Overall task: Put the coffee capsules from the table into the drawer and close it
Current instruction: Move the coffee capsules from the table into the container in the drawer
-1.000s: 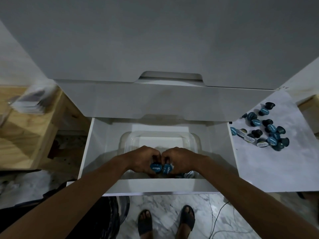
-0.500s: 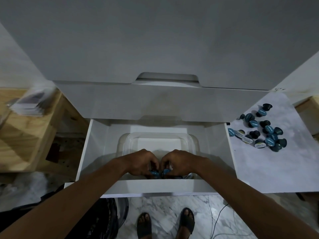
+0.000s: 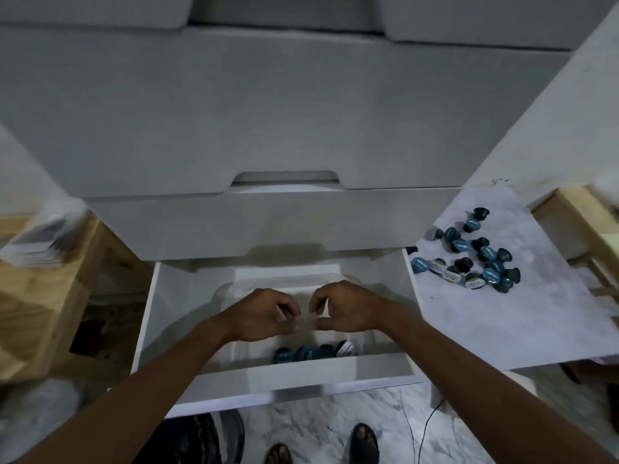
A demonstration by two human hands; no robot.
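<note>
The white drawer (image 3: 278,376) stands pulled out below me, with a clear plastic container (image 3: 234,289) inside it. Several blue and dark coffee capsules (image 3: 313,351) lie at the container's near end. My left hand (image 3: 264,314) and my right hand (image 3: 345,308) hover side by side above the container, fingers loosely curled and apart, holding nothing. A heap of several more capsules (image 3: 475,254) lies on the white table (image 3: 502,316) to the right of the drawer.
Closed white drawer fronts (image 3: 268,112) rise above the open one. A wooden shelf (image 3: 43,296) with a stack of papers (image 3: 37,242) is on the left. My sandalled feet (image 3: 363,442) and a black cable (image 3: 425,426) are on the marble floor.
Both hands let go of the capsules they held and rose, fingers spreading. The capsules now lie in the container's near end. The camera tilted up a little.
</note>
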